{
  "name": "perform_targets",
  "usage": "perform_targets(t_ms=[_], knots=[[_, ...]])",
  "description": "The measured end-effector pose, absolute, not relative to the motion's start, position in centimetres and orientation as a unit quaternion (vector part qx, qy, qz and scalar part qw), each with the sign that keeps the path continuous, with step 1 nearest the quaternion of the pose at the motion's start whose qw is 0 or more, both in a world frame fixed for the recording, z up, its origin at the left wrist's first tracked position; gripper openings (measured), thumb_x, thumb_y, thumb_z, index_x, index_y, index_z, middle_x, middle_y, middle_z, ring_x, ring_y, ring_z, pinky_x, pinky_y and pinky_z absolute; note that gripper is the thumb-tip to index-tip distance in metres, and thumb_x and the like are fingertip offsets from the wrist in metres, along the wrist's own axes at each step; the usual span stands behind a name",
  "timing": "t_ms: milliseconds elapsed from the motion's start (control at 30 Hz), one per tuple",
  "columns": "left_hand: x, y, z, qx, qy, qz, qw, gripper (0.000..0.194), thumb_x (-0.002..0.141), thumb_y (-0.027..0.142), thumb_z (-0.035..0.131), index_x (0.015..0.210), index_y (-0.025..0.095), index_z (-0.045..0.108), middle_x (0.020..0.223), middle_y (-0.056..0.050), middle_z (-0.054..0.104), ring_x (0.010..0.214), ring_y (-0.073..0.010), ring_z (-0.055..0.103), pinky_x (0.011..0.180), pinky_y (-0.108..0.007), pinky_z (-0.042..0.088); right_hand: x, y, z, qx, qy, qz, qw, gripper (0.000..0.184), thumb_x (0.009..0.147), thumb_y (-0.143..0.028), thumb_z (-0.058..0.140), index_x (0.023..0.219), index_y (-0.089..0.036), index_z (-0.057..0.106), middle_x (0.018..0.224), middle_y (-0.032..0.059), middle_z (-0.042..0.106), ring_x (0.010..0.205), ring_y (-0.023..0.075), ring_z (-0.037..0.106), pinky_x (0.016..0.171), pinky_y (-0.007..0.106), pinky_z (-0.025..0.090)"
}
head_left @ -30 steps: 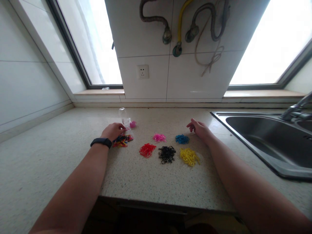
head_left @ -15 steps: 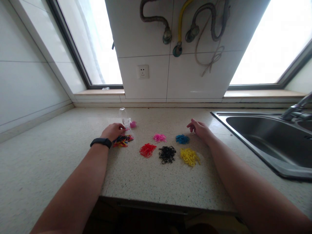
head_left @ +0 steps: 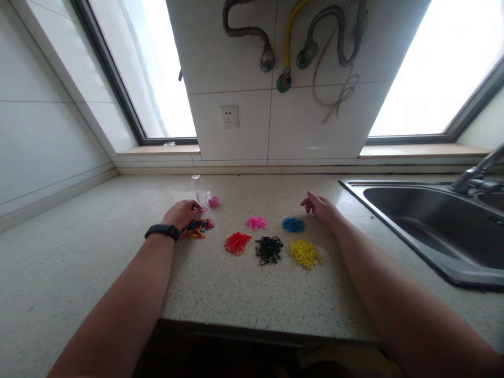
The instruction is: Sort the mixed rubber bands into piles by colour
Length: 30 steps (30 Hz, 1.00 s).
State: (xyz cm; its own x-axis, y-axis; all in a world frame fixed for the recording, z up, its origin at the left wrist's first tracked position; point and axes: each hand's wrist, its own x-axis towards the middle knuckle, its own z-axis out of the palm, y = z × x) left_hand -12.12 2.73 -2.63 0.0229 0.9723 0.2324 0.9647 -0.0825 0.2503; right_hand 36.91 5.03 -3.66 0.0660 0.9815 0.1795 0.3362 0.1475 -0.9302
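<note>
My left hand [head_left: 183,213], wearing a black wristband [head_left: 162,231], is at the upper left of a mixed pile of small rubber bands [head_left: 198,228]. Its fingers are pinched around a small pink rubber band [head_left: 203,209]. Beyond the fingertips lies a clear plastic bottle [head_left: 199,190] with a pink cap [head_left: 213,201] beside it. My right hand [head_left: 321,206] rests on the counter with loosely bent, parted fingers, holding nothing. It is just right of a blue rubber band pile [head_left: 293,224]. Pink [head_left: 256,223], red [head_left: 237,243], black [head_left: 269,249] and yellow [head_left: 305,253] rubber band piles lie between the hands.
A speckled stone counter [head_left: 236,294] carries everything, its front edge near me. A steel sink [head_left: 425,220] with a faucet [head_left: 476,176] is on the right. Behind are a tiled wall with a socket [head_left: 229,116], hanging hoses [head_left: 289,47] and two windows.
The whole view has shifted very slightly. Both hands stay almost where they were, and the coloured piles look the same.
</note>
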Motion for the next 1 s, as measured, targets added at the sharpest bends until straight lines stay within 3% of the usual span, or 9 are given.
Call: perform_targets(t_ms=[200, 400, 600, 767, 1000], knots=[[-12.3, 2.8, -2.4, 0.721, 0.673, 0.161, 0.026, 0.026, 0.082, 0.044, 0.063, 0.095, 0.031, 0.081, 0.092, -0.007, 0.077, 0.083, -0.0239, 0.069, 0.071, -0.03, 0.047, 37.0, 5.2, -3.8, -0.549, -0.592, 0.349, 0.476, 0.064, 0.081, -0.076, 0.049, 0.073, -0.016, 0.071, 0.058, 0.0032, 0.058, 0.049, 0.0128, 0.037, 0.05, 0.03, 0.028], [-12.2, 2.5, -2.3, 0.718, 0.673, 0.175, 0.023, 0.026, 0.082, 0.043, 0.064, 0.094, 0.027, 0.08, 0.091, -0.007, 0.076, 0.082, -0.023, 0.068, 0.072, -0.03, 0.047, 37.1, 5.3, -3.9, -0.551, -0.597, 0.346, 0.469, 0.064, 0.081, -0.076, 0.048, 0.074, -0.017, 0.071, 0.058, 0.0032, 0.058, 0.05, 0.0131, 0.038, 0.05, 0.03, 0.028], [-9.0, 1.2, -1.0, 0.757, 0.587, 0.284, 0.035, 0.028, 0.085, 0.043, 0.062, 0.091, 0.02, 0.077, 0.091, -0.007, 0.074, 0.076, -0.0192, 0.065, 0.074, -0.031, 0.048, 37.2, 5.4, -4.1, -0.549, -0.598, 0.346, 0.47, 0.063, 0.083, -0.075, 0.047, 0.075, -0.017, 0.071, 0.059, 0.0031, 0.059, 0.05, 0.0133, 0.039, 0.05, 0.03, 0.029], [-4.0, -1.2, 0.5, 0.773, 0.49, 0.376, 0.148, 0.023, 0.09, 0.035, 0.061, 0.099, 0.018, 0.073, 0.093, -0.006, 0.075, 0.084, -0.0171, 0.066, 0.077, -0.03, 0.05, 36.9, 5.4, -4.0, -0.555, -0.601, 0.338, 0.465, 0.066, 0.082, -0.076, 0.046, 0.073, -0.016, 0.07, 0.057, 0.0032, 0.059, 0.05, 0.0132, 0.041, 0.051, 0.03, 0.031], [2.6, -5.8, 2.2, 0.758, 0.394, 0.435, 0.285, 0.026, 0.087, 0.036, 0.069, 0.104, 0.016, 0.073, 0.085, -0.006, 0.075, 0.065, -0.0105, 0.061, 0.056, -0.022, 0.046, 36.8, 5.4, -4.0, -0.56, -0.602, 0.334, 0.461, 0.066, 0.083, -0.075, 0.045, 0.075, -0.015, 0.071, 0.057, 0.0027, 0.058, 0.049, 0.0124, 0.04, 0.049, 0.029, 0.03]])
